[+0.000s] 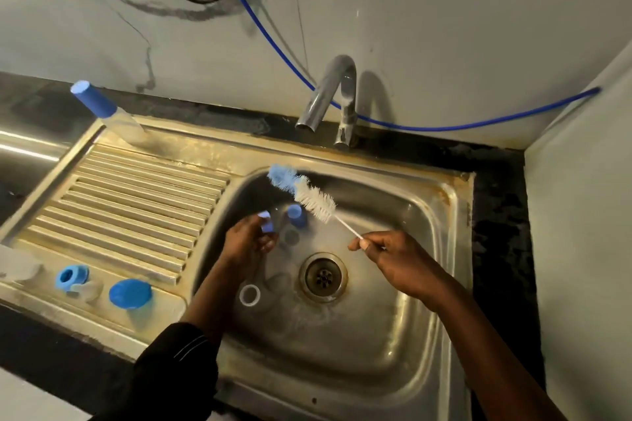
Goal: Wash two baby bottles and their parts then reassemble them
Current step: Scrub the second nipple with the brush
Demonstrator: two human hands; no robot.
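Bottle brush (314,200) is held over the sink basin (455,249), long axis running diagonally from the right hand (393,256), which pinches the end of the thin white stem, up and away to the left, so the blue sponge tip points at the basin's far-left corner. Left hand (246,243) has its fingers curled round a small blue bottle part (266,222) near the bristles, with another blue piece (297,215) and a white ring (249,296) down in the basin. One capped baby bottle (113,116) stands at the back of the drainboard (136,198), cap up.

Bare basin floor (342,352) beside drain (323,275), tap (328,92) above far rim
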